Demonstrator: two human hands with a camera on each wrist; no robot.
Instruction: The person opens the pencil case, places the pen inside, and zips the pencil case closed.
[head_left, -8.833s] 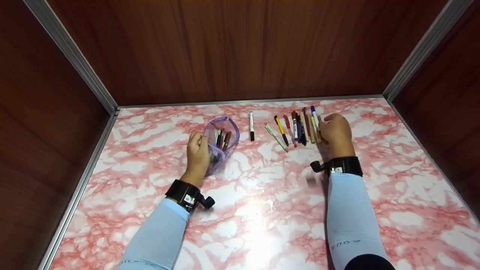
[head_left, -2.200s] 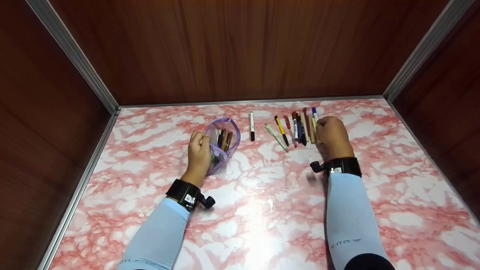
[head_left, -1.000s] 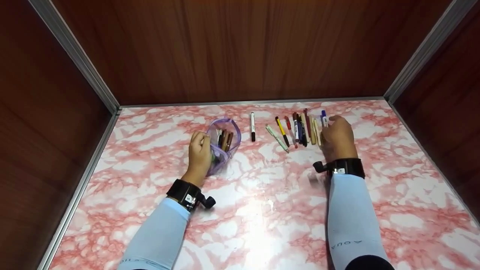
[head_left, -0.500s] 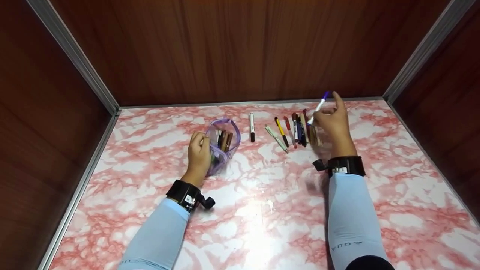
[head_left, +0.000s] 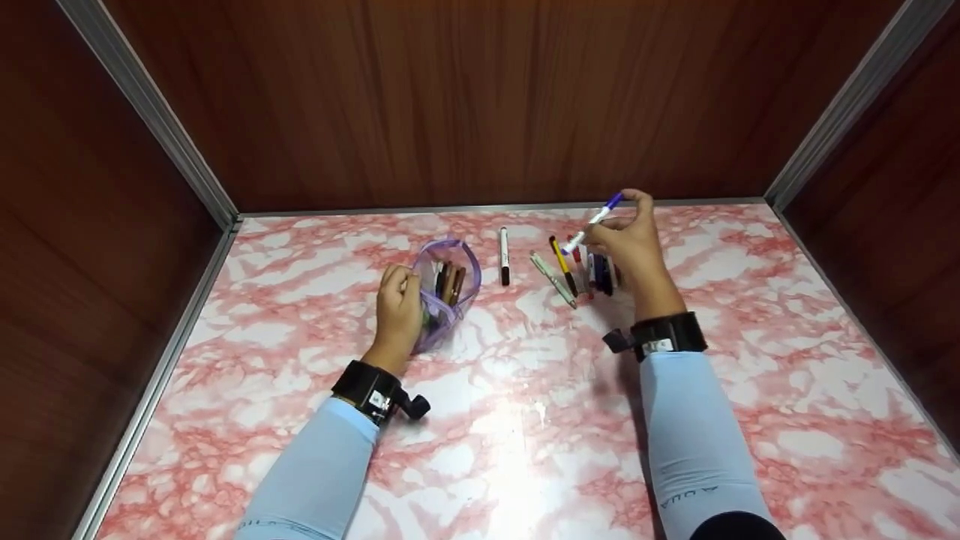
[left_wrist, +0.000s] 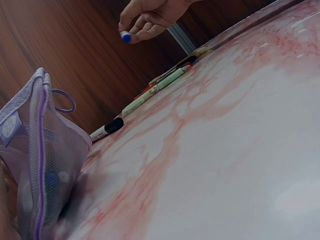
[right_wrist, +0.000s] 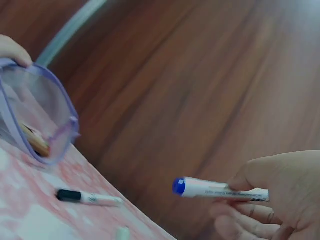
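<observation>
My left hand [head_left: 398, 304] grips the side of a purple mesh pencil case [head_left: 469, 289], whose mouth gapes toward the right wrist camera. Several pens and markers [head_left: 452, 281] lie inside it. Above the table, my right hand [head_left: 630, 236] pinches a white marker [head_left: 595, 223] with a purple-blue cap, its blue end pointing left and down. In the right wrist view this marker [right_wrist: 205, 187] lies between thumb and fingers. Under the right hand is a row of pens [head_left: 600, 274], partly hidden by it.
A white marker with a black cap [head_left: 504, 255] lies alone between the case and the row. Beside it are a pale green pen [head_left: 553, 280] and a yellow-and-black pen [head_left: 564, 264]. Dark wood panels [head_left: 480, 105] enclose the marbled table [head_left: 495, 420] at back and sides.
The right hand picked the purple-blue-capped marker up from the row's right end, raised it and carried it left. One more brown pen shows in the case than 8.8 s ago. The left hand stayed put.
</observation>
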